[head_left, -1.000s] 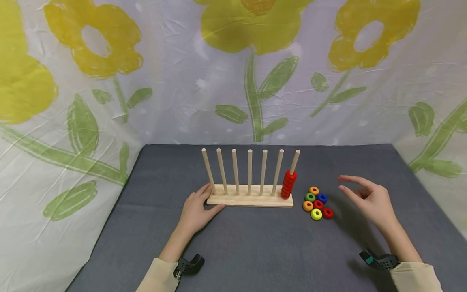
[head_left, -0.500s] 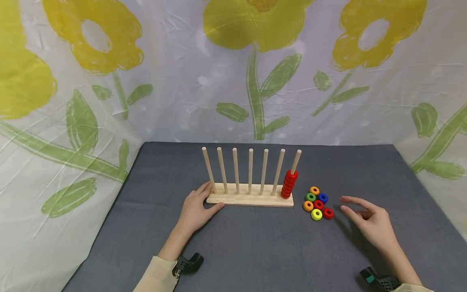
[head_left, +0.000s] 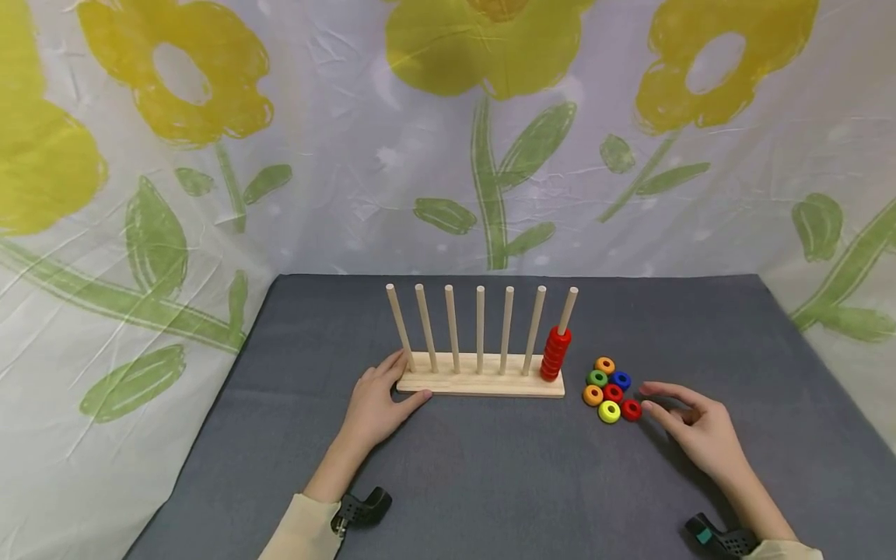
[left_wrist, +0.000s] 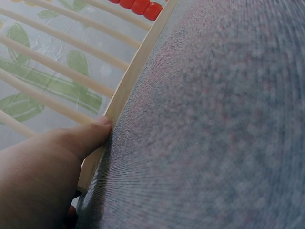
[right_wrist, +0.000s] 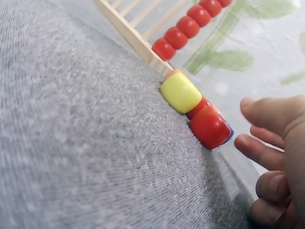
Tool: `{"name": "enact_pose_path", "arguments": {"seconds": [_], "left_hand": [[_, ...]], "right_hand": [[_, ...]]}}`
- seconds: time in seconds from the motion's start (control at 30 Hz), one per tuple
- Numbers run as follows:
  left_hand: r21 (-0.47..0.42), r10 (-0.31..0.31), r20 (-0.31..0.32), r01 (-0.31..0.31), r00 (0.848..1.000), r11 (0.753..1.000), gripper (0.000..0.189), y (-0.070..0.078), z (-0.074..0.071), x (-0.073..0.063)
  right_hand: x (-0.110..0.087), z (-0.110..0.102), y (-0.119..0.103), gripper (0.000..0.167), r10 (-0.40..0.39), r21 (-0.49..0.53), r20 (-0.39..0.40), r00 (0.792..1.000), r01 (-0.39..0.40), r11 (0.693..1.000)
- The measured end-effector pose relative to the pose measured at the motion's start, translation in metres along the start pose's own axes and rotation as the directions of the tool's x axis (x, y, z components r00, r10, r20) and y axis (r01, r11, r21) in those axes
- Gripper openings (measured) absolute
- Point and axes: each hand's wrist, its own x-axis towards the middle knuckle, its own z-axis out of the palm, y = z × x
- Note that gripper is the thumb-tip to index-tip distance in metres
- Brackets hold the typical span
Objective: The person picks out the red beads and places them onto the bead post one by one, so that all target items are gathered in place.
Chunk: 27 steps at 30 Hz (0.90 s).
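Observation:
A wooden peg rack (head_left: 483, 383) stands on the table, with several upright pegs in a row. Its rightmost peg carries a stack of red beads (head_left: 554, 354). My left hand (head_left: 374, 404) grips the rack's left end, thumb on the front edge and the other fingers round the end. To the right of the rack lies a cluster of loose beads: orange, green, blue, red and a yellow bead (head_left: 609, 412). My right hand (head_left: 703, 435) hovers beside the outermost red bead (head_left: 631, 411), thumb and index finger apart. In the right wrist view a gap shows between the fingertips and that red bead (right_wrist: 209, 128).
Dark grey cloth (head_left: 490, 482) covers the table. A pale curtain (head_left: 336, 194) with yellow flowers hangs behind it and along both sides. Each wrist wears a black camera mount, such as the right camera mount (head_left: 724, 537).
My right hand has come down towards the table and then moved left, closer to the loose beads. My left hand stays on the rack. The beads keep their places.

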Motion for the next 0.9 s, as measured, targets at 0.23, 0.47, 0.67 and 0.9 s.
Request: {"name": "enact_pose_path", "arguments": {"seconds": [0.23, 0.47, 0.67, 0.9], "left_hand": [[-0.009, 0.008, -0.009, -0.008, 1.0, 1.0, 0.082, 0.0017, -0.0005, -0.0001], [-0.007, -0.002, -0.001, 0.002, 1.0, 1.0, 0.082, 0.0019, -0.0014, -0.0005], [-0.007, 0.005, -0.009, -0.005, 1.0, 1.0, 0.083, 0.0017, -0.0012, 0.0], [-0.006, 0.008, -0.008, -0.008, 1.0, 1.0, 0.083, 0.0018, -0.0007, 0.0003]], "right_hand": [[0.0004, 0.0002, 0.0057, 0.031, -0.034, -0.027, 0.022, 0.999, 0.034, 0.999], [0.0028, 0.0001, 0.0045, 0.034, -0.061, -0.059, 0.06, 0.996, 0.065, 0.996], [0.0033, 0.0011, 0.0059, 0.036, -0.075, -0.087, 0.081, 0.994, 0.082, 0.993], [0.0035, 0.0015, 0.0092, 0.036, -0.064, -0.12, 0.082, 0.995, 0.074, 0.99]]}}
